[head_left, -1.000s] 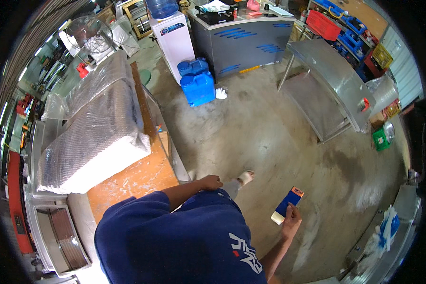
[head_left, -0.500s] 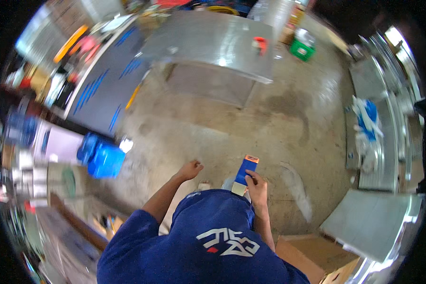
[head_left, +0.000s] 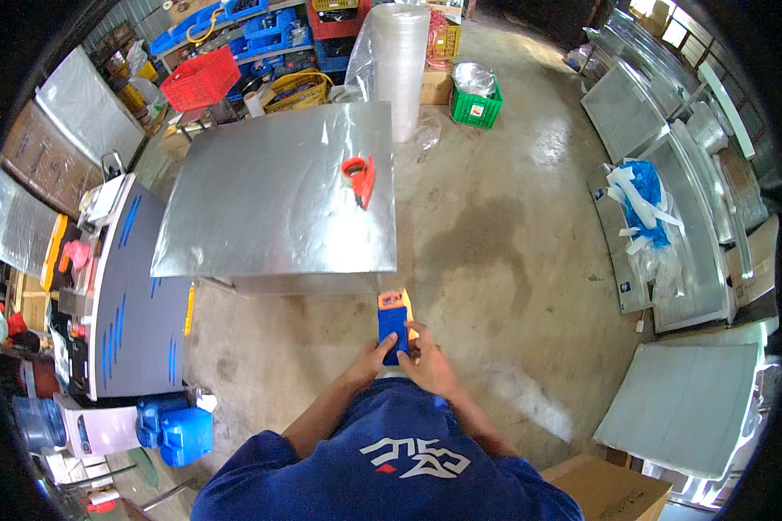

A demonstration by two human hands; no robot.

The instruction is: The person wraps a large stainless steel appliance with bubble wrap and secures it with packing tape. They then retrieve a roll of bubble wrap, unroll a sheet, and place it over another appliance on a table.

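Observation:
Both my hands hold a small flat blue packet with an orange top in front of my chest. My left hand grips its lower left edge and my right hand grips its lower right side. The packet hovers over the concrete floor, just short of the near edge of a shiny metal table. A red tape dispenser lies on that table's right part. My dark blue shirt fills the bottom of the view.
A blue striped cabinet stands left, with blue jugs and a water bottle near it. Crates, a red basket and a bubble-wrap roll sit at the back. Metal panels and a cardboard box lie right.
I have turned round from the cardboard workbench toward the metal table. The packet, earlier held in my right hand alone, is now gripped by both hands.

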